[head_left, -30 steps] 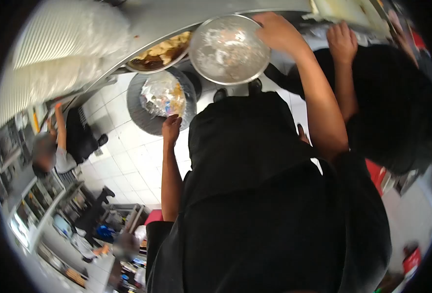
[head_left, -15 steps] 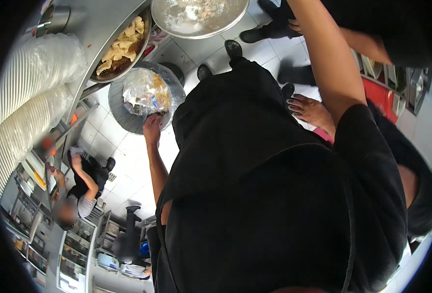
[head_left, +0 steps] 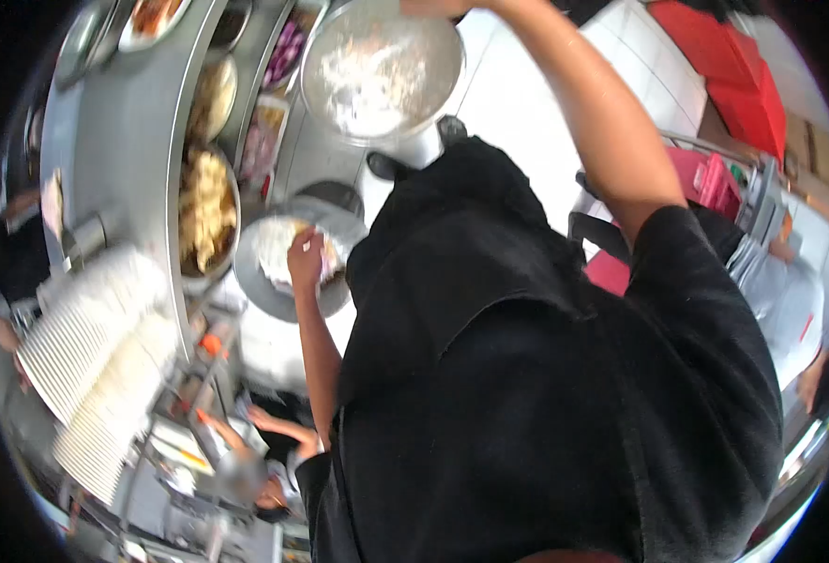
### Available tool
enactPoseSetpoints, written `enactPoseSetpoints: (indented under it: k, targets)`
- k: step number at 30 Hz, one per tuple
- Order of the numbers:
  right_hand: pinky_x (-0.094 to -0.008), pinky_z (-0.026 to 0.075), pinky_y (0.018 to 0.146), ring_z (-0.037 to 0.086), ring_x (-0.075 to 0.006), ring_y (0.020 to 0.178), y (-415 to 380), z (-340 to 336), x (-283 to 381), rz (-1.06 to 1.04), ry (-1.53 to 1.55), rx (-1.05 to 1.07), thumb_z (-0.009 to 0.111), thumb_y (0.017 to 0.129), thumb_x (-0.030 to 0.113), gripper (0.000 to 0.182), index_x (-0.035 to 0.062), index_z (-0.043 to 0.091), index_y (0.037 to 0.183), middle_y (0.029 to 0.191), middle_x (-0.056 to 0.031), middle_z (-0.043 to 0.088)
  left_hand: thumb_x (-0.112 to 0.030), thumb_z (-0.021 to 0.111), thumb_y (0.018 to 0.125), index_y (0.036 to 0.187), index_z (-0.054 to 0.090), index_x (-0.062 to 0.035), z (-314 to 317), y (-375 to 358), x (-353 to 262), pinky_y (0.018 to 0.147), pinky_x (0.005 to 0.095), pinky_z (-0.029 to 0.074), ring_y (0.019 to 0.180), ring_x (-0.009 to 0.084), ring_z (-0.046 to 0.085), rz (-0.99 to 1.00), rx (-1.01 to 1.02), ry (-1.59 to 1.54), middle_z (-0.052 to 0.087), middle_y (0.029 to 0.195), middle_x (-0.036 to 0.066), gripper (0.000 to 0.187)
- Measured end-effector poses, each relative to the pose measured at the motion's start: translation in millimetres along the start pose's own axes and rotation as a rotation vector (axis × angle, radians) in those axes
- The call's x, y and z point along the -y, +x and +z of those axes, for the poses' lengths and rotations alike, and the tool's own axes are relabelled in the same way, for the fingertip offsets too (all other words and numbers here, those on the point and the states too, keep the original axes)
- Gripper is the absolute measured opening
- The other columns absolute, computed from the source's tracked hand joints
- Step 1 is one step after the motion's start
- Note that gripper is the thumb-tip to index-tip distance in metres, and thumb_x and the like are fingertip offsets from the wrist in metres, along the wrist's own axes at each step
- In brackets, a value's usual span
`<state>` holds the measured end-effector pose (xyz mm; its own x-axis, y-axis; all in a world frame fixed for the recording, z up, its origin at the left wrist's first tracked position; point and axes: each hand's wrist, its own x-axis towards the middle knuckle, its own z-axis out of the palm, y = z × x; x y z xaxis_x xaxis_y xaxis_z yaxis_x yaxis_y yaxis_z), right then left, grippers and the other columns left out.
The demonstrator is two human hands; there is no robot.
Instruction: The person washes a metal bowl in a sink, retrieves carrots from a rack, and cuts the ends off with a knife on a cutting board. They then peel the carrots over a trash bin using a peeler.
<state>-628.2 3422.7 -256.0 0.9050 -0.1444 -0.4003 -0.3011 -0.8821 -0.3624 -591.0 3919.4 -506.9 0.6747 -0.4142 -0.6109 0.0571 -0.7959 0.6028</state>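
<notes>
My left hand [head_left: 305, 258] is over a grey round bin [head_left: 274, 302] lined with plastic, its fingers curled together. Pale, crumpled waste [head_left: 272, 246] lies inside the bin under it. Whether anything is between those fingers is too blurred to tell. A wide metal bowl [head_left: 339, 80] with white powder stuck to its inside is in front of me. At its far right rim is my right hand [head_left: 438, 7], apparently gripping the edge; the picture's top border cuts off part of it.
On the left, a steel counter [head_left: 119, 159] carries stacked white containers [head_left: 119, 328] in plastic. Along its edge sit a pan of pale battered pieces [head_left: 206, 206] and a tray of purple chopped food [head_left: 285, 54]. A co-worker [head_left: 283, 450] is at lower left. Red crates [head_left: 715, 188] stand right.
My view has turned, bringing more of the counter in. My left hand is now farther over the bin. My right hand has come into view at the bowl, and the people at right have shifted.
</notes>
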Motion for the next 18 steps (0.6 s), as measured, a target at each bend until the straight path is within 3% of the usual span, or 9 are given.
enactPoseSetpoints:
  k: [2, 4, 5, 6, 9, 12, 13, 14, 18]
  targets:
    - [-0.0441, 0.052, 0.074, 0.067, -0.0364, 0.083, -24, 17, -31, 0.023, -0.038, -0.146, 0.055, 0.071, 0.011, 0.030, -0.0015, 0.068, 0.095, 0.087, -0.0220, 0.068, -0.029, 0.063, 0.087, 0.112, 0.066, -0.0012, 8, 14, -14, 0.092, 0.0350, 0.047, 0.104, 0.0278, 0.063, 0.085, 0.064, 0.257, 0.068, 0.108, 0.016, 0.038]
    - [-0.0460, 0.053, 0.075, 0.066, -0.0377, 0.086, -52, 22, -71, 0.124, 0.027, -0.099, 0.055, 0.071, 0.011, 0.028, -0.0022, 0.066, 0.093, 0.090, -0.0224, 0.067, -0.030, 0.063, 0.087, 0.110, 0.066, -0.0032, 21, 31, -16, 0.093, 0.0371, 0.046, 0.106, 0.0310, 0.062, 0.245, 0.095, 0.276, 0.067, 0.110, 0.017, 0.035]
    - [-0.0466, 0.052, 0.076, 0.065, -0.0387, 0.089, -75, 20, -82, 0.146, 0.022, -0.094, 0.055, 0.071, 0.011, 0.030, -0.0019, 0.066, 0.095, 0.093, -0.0232, 0.067, -0.028, 0.061, 0.089, 0.110, 0.066, -0.0032, 29, 36, -26, 0.089, 0.0383, 0.047, 0.101, 0.0306, 0.064, 0.130, 0.172, 0.217, 0.068, 0.107, 0.017, 0.033]
    - [-0.0459, 0.052, 0.076, 0.066, -0.0389, 0.087, -100, 18, -92, 0.224, 0.086, -0.113, 0.055, 0.070, 0.010, 0.031, -0.0014, 0.067, 0.096, 0.089, -0.0231, 0.067, -0.026, 0.060, 0.089, 0.109, 0.066, -0.0018, 42, 43, -27, 0.085, 0.0390, 0.049, 0.096, 0.0291, 0.065, 0.237, 0.120, 0.289, 0.068, 0.103, 0.017, 0.032]
    - [-0.0432, 0.053, 0.074, 0.067, -0.0367, 0.084, -159, 33, -155, 0.370, 0.230, -0.172, 0.054, 0.067, 0.006, 0.036, 0.0000, 0.069, 0.100, 0.085, -0.0237, 0.068, -0.025, 0.063, 0.088, 0.108, 0.066, -0.0015, 75, 55, -81, 0.081, 0.0359, 0.050, 0.087, 0.0226, 0.065, 0.273, 0.169, 0.193, 0.069, 0.094, 0.012, 0.031]
    - [-0.0434, 0.052, 0.078, 0.066, -0.0378, 0.089, -235, 29, -202, 0.545, 0.316, -0.213, 0.053, 0.066, 0.004, 0.041, -0.0010, 0.069, 0.103, 0.091, -0.0251, 0.068, -0.023, 0.066, 0.085, 0.114, 0.064, -0.0065, 133, 37, -184, 0.084, 0.0387, 0.051, 0.093, 0.0275, 0.066, 0.289, 0.283, 0.201, 0.069, 0.100, 0.016, 0.033]
    - [-0.0436, 0.051, 0.079, 0.066, -0.0384, 0.088, -257, 37, -226, 0.583, 0.332, -0.249, 0.053, 0.065, 0.003, 0.041, -0.0021, 0.068, 0.103, 0.091, -0.0250, 0.068, -0.021, 0.067, 0.085, 0.114, 0.064, -0.0049, 163, 38, -214, 0.081, 0.0375, 0.052, 0.089, 0.0265, 0.067, 0.531, 0.261, 0.327, 0.069, 0.100, 0.015, 0.034]
    - [-0.0436, 0.051, 0.079, 0.066, -0.0384, 0.088, -283, 46, -251, 0.634, 0.364, -0.315, 0.053, 0.065, 0.003, 0.041, -0.0025, 0.068, 0.102, 0.091, -0.0252, 0.068, -0.022, 0.067, 0.085, 0.115, 0.064, -0.0041, 194, 36, -242, 0.081, 0.0358, 0.053, 0.089, 0.0252, 0.068, 0.451, 0.369, 0.298, 0.069, 0.102, 0.014, 0.035]
    - [-0.0430, 0.051, 0.081, 0.065, -0.0390, 0.090, -376, 58, -307, 0.804, 0.401, -0.425, 0.053, 0.065, 0.004, 0.039, -0.0029, 0.069, 0.099, 0.093, -0.0260, 0.067, -0.027, 0.066, 0.086, 0.117, 0.063, -0.0030, 298, 7, -373, 0.081, 0.0338, 0.052, 0.091, 0.0221, 0.067, 0.686, 0.556, 0.427, 0.067, 0.110, 0.015, 0.040]
